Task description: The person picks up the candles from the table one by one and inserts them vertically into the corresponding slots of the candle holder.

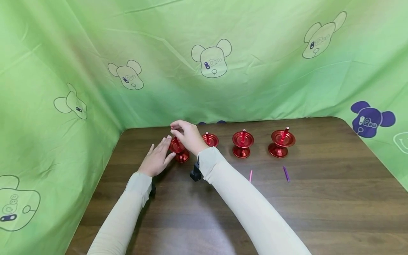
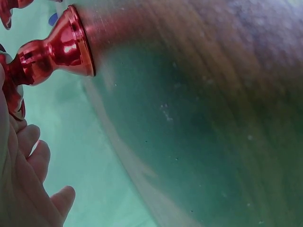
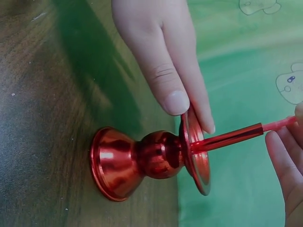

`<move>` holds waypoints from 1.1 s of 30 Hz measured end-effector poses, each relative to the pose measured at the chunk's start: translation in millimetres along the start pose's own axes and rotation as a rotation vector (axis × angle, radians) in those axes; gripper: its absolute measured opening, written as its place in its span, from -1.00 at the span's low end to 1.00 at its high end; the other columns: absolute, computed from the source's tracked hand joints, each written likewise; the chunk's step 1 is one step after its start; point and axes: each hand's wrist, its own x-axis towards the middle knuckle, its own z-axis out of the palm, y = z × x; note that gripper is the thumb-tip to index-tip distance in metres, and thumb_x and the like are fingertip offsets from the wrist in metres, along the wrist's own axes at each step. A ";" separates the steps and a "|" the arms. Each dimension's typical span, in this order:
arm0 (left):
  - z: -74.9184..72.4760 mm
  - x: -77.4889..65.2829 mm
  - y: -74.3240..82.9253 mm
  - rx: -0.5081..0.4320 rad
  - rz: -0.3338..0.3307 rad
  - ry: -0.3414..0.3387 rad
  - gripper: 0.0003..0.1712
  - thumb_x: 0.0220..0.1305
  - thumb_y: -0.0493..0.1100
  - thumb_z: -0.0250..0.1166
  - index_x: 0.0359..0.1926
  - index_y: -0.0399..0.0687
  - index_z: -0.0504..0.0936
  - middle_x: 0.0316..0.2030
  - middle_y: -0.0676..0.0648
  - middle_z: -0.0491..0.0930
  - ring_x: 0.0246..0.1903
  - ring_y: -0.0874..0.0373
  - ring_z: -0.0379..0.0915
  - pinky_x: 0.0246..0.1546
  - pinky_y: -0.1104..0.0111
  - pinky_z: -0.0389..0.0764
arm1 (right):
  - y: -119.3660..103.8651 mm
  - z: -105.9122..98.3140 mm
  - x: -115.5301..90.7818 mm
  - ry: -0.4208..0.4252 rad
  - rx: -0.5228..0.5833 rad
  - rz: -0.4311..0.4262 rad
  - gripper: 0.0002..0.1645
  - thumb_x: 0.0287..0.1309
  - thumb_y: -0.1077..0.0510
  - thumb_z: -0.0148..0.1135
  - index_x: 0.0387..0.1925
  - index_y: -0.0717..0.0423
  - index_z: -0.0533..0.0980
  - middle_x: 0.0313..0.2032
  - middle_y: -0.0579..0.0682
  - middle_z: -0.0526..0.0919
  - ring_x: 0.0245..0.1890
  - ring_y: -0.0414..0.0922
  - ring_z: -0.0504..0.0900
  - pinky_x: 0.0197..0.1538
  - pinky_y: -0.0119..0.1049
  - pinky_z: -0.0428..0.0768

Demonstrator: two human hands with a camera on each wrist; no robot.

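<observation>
At the left end of a row of shiny red metal candle holders, my left hand (image 1: 156, 159) steadies the leftmost candle holder (image 3: 158, 153). Its thumb and a finger lie on either side of the dish rim, fingers fairly straight. A thin tube (image 3: 232, 138) rises from that dish. My right hand (image 1: 189, 136) is above it, pinching a thin pinkish-red candle (image 3: 279, 124) at the tube's top. How deep the candle sits is hidden. In the left wrist view, the holder's base (image 2: 71, 45) stands on the table and the left fingertips (image 2: 64, 201) hang loosely.
Three more candle holders stand to the right: one (image 1: 210, 140) partly behind my right hand, another (image 1: 243, 141), and the rightmost (image 1: 282, 141). A pink candle (image 1: 250, 176) and a purple candle (image 1: 286, 174) lie on the wooden table (image 1: 334, 198). Green printed cloth (image 1: 255, 88) hangs behind.
</observation>
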 end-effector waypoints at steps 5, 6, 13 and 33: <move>-0.3 -0.4 0.7 0.007 0.001 -0.002 -0.14 0.57 0.19 -0.01 0.62 -0.15 -0.06 0.59 -0.12 -0.04 0.57 -0.02 -0.14 0.47 -0.22 -0.04 | -3.7 -2.5 -0.8 -0.008 0.015 0.000 -0.67 0.40 0.21 0.24 0.13 0.24 0.57 0.03 0.10 0.69 0.06 -0.07 0.67 0.15 -0.34 0.60; -0.7 -0.4 0.8 0.010 0.000 -0.005 -0.14 0.57 0.19 -0.02 0.62 -0.15 -0.07 0.59 -0.12 -0.04 0.57 -0.02 -0.14 0.47 -0.21 -0.04 | -4.7 -3.3 -1.1 -0.007 0.021 0.001 -0.67 0.40 0.21 0.24 0.13 0.23 0.57 0.03 0.10 0.68 0.06 -0.07 0.67 0.15 -0.34 0.60; -4.7 -0.9 2.1 0.033 0.007 -0.022 -0.14 0.57 0.19 -0.01 0.61 -0.18 -0.06 0.59 -0.12 -0.04 0.57 -0.02 -0.13 0.47 -0.20 -0.04 | -12.7 -15.4 -6.7 0.062 0.065 -0.022 -0.60 0.38 0.22 0.27 0.18 0.27 0.52 0.03 0.15 0.65 0.07 -0.04 0.65 0.17 -0.29 0.60; -11.8 -12.5 15.8 0.086 0.022 0.186 -0.26 0.57 0.13 0.01 0.58 -0.11 0.12 0.52 -0.13 0.21 0.50 -0.06 0.11 0.45 -0.16 0.09 | -7.4 -51.9 -61.1 0.264 0.071 -0.042 -0.71 0.34 0.29 0.28 0.06 0.28 0.60 -0.03 0.14 0.64 0.00 -0.01 0.66 0.05 -0.23 0.67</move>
